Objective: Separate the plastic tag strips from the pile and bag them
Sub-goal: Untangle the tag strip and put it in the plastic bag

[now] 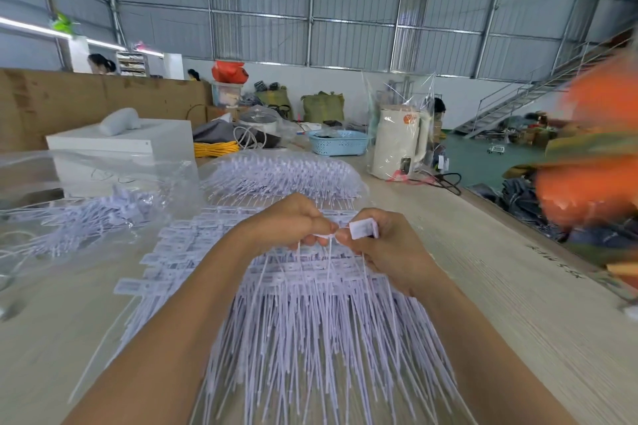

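A big pile of white plastic tag strips (pixel 303 317) lies on the table in front of me, flat heads far, thin tails toward me. Above the pile, my left hand (pixel 293 221) pinches a tag strip at its head end. My right hand (pixel 383 245) grips a small stack of tag heads (pixel 362 228) between thumb and fingers, their tails hanging down. The two hands nearly touch. A clear plastic bag (pixel 103 210) holding more tag strips lies at the left. A second heap of strips (pixel 286 172) sits farther back under clear film.
A white box (pixel 121 145) stands at the back left, with a yellow cable coil (pixel 215 148), a blue basket (pixel 340 142) and a bagged white kettle (pixel 400 141) behind. The table edge (pixel 518 224) runs along the right, where a blurred orange shape (pixel 593 148) shows.
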A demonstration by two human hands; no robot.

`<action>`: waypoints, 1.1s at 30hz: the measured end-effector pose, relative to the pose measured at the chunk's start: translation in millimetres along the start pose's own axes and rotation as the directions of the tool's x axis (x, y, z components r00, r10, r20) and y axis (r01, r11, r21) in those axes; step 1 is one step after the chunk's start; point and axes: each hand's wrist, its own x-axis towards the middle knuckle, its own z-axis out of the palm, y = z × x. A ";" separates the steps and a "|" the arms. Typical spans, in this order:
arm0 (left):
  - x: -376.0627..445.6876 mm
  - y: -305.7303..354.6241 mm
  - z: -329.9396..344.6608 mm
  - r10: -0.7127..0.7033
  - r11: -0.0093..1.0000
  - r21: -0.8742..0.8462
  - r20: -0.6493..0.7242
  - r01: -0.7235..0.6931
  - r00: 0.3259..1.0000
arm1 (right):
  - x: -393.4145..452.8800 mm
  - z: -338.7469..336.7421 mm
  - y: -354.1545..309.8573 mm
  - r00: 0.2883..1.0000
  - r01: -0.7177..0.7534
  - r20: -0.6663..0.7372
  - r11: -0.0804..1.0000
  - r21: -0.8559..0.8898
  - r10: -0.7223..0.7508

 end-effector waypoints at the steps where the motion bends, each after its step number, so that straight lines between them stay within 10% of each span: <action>1: -0.7 0.2 -1.0 -0.002 1.000 -0.030 0.008 0.002 1.000 | 1.8 0.3 1.3 0.999 0.033 -0.023 0.997 -0.066 -0.035; 8: -5.9 -1.4 -11.7 -0.007 0.995 -0.098 0.011 0.008 1.000 | 0.2 -26.2 3.0 0.965 -0.093 -0.242 0.994 0.052 0.103; 16: -5.0 0.5 -9.0 -0.013 0.999 -0.030 0.133 0.017 0.991 | 1.9 -37.5 -4.0 0.932 -0.302 0.020 0.741 0.600 0.363; 33: -4.3 19.2 -3.3 0.024 0.985 0.166 0.067 -0.035 0.997 | 2.4 9.9 1.8 0.998 -0.053 0.040 0.988 0.143 0.048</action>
